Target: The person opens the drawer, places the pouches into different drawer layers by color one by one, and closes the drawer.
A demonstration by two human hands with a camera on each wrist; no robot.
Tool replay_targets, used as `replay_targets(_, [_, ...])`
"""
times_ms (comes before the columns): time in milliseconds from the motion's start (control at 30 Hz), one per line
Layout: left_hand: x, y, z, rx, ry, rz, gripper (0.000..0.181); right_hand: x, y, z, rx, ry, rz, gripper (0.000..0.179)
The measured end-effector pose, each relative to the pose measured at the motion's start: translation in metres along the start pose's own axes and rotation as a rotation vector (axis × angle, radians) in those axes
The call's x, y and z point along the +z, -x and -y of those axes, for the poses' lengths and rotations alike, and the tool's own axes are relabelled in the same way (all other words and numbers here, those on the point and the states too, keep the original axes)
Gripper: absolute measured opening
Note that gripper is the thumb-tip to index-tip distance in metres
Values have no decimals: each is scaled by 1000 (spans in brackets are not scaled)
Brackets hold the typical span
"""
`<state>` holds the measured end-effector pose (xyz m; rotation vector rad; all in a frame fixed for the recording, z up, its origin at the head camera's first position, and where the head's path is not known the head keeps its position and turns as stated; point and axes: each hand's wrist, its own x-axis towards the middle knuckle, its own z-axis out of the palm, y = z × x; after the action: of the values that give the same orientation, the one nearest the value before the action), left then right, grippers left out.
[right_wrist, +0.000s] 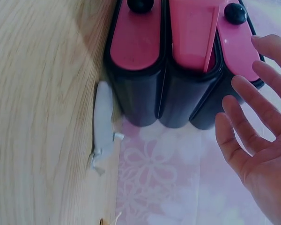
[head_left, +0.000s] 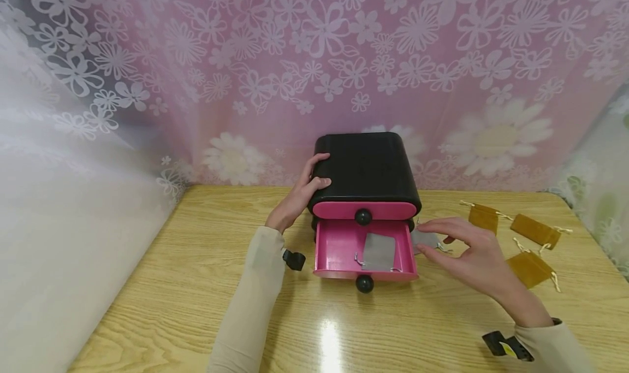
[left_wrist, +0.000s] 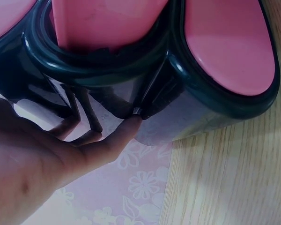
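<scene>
Fingers of the left hand (head_left: 297,195) rest spread against the black cabinet (head_left: 363,168), whose pulled-out middle drawer (head_left: 336,248) holds a gray pouch (head_left: 379,252). The right hand (head_left: 474,255), thumb and fingertips apart, hovers by the drawer, seemingly above a second gray pouch (head_left: 426,239), partly hidden, on the wooden table (head_left: 196,285).

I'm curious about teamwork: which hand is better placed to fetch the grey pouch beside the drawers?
Likely the right hand, open near that grey pouch; the left hand is opposite, touching the drawer unit.
</scene>
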<state>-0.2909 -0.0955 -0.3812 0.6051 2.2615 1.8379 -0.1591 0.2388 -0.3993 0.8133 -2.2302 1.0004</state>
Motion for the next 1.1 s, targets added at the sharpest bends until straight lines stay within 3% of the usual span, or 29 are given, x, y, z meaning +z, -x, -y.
replay_targets(433, [-1,1,-2,-12,-3,10,57,-13,8,-21,69,86,0,54])
replay_targets(767, [0,0,-1,-16,8,7,54,-12,13,-43,199,120,18,49])
replay_targets(1100, [0,0,-1,-7,36,12,58,-13,8,-59,337,149,114,40])
